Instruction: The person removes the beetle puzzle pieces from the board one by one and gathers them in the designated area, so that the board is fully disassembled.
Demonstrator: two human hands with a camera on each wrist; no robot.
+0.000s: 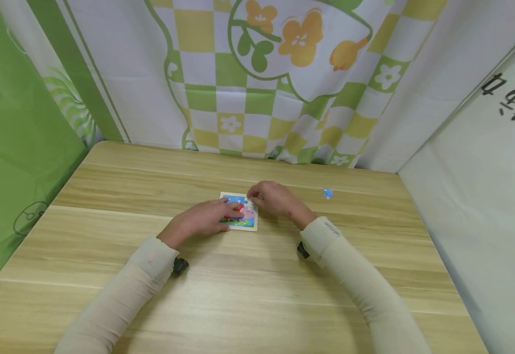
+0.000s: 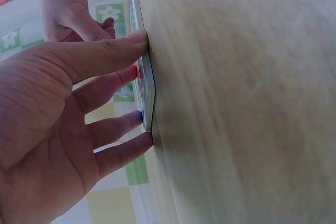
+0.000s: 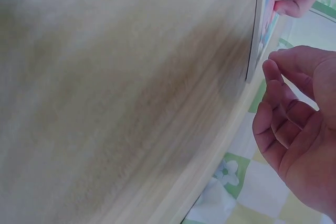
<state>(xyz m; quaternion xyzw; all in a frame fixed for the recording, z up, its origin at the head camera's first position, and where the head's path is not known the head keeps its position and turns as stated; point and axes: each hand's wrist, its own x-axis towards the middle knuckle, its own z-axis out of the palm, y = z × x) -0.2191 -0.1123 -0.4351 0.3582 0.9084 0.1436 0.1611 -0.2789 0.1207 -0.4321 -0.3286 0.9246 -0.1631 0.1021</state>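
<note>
A small square picture puzzle [image 1: 250,227] with a pale frame lies on the table, showing a pink pig in red on blue and green. My left hand [image 1: 204,218] rests on its left part, fingers fairly straight; in the left wrist view the thumb [image 2: 118,51] touches the puzzle's edge [image 2: 149,95]. At the top right corner is my right hand [image 1: 275,197], fingers bent. Its thumb and forefinger tips come together in the right wrist view [image 3: 275,61]; whether a piece is between them cannot be made out. A pale patch [image 1: 250,202] shows in the picture near them.
One loose blue puzzle piece [image 1: 327,193] lies on the wooden table [image 1: 239,295], right of the right hand. A checked curtain [image 1: 261,123] hangs along the far edge. A green cloth [image 1: 18,147] borders the left side and a white wall [image 1: 483,162] the right.
</note>
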